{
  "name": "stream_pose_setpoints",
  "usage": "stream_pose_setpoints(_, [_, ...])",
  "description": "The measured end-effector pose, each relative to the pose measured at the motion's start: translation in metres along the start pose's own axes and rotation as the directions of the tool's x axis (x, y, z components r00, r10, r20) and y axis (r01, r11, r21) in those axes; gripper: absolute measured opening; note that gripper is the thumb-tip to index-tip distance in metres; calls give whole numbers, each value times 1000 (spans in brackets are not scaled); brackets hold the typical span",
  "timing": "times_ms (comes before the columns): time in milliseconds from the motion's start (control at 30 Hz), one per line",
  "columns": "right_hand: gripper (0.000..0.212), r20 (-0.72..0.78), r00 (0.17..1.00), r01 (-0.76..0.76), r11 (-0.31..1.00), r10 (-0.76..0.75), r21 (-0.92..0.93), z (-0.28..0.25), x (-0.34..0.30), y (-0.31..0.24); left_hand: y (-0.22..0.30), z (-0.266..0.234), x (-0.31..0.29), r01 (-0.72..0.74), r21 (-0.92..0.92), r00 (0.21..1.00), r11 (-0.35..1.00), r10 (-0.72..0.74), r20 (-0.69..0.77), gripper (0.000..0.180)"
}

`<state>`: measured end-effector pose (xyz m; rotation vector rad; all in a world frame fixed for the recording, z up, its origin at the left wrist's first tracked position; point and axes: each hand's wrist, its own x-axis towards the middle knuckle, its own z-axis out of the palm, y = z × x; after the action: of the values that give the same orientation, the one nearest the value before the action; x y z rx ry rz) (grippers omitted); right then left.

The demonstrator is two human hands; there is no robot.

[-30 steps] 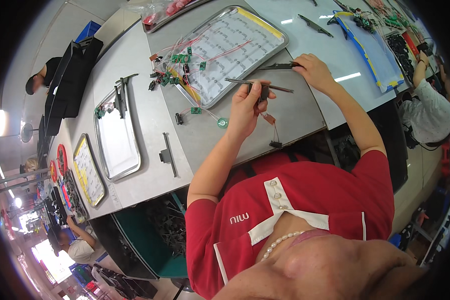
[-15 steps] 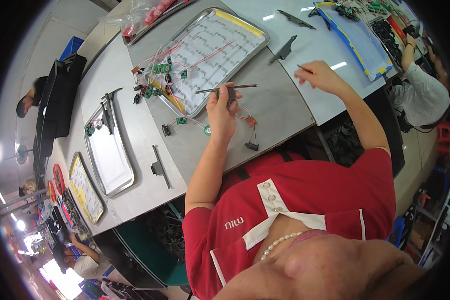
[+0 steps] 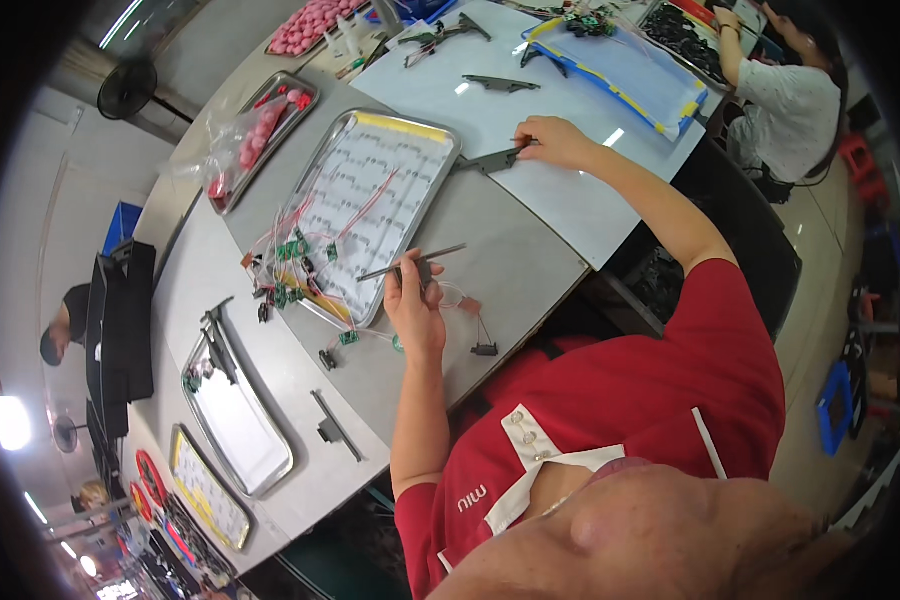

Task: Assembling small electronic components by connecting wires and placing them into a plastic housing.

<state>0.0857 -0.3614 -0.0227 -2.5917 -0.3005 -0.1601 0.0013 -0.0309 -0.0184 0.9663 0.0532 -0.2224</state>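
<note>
My left hand (image 3: 416,312) is closed around a dark grey plastic bar with a block at its middle (image 3: 448,252), held tilted above the bench near the tray's near edge. My right hand (image 3: 560,143) reaches out to the far right, its fingertips pinched on the end of a dark grey plastic bracket (image 3: 490,161) that lies on the white table by the tray's corner. Beside my left hand, a metal tray (image 3: 454,150) with a printed sheet bears small green circuit boards (image 3: 292,248) with red and white wires. A small black part (image 3: 484,349) on wires lies on the bench nearby.
Another dark bracket (image 3: 502,84) lies beyond my right hand, near a blue-edged tray (image 3: 610,95). To the left are another metal tray (image 3: 286,470) and a loose bar part (image 3: 336,427). A tray (image 3: 228,205) holds pink pieces. A co-worker (image 3: 792,105) sits at the far right.
My right hand has moved away from me to the bracket on the white table and taken its end. My left hand still holds its bar. The view has shifted.
</note>
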Motion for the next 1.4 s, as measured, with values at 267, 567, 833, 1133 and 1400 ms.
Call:
stream_pose_setpoints(267, [21, -200, 968, -119, 980, 150, 161, -13, -46, -20, -4, 0, -1, -49, 18, 996, 999, 50, -78, 22])
stream_pose_setpoints(567, [20, -369, 916, 271, 923, -159, 275, -12, -71, -153, -6, 12, -15, -234, 130, 955, 964, 202, 218, 57])
stream_pose_setpoints(833, [25, -467, 792, 468, 883, -394, 47, 8, -67, -173, -2, 15, -26, -272, 146, 938, 951, 229, 260, 53])
stream_pose_setpoints(1133, [25, -493, 768, 482, 876, -409, 24, 9, -68, -179, 1, 18, -31, -352, 136, 914, 926, 309, 263, 40])
stream_pose_setpoints(1400, [25, -508, 755, 504, 862, -414, 47, 9, -68, -181, -2, 16, -29, -435, 110, 870, 894, 386, 307, 34])
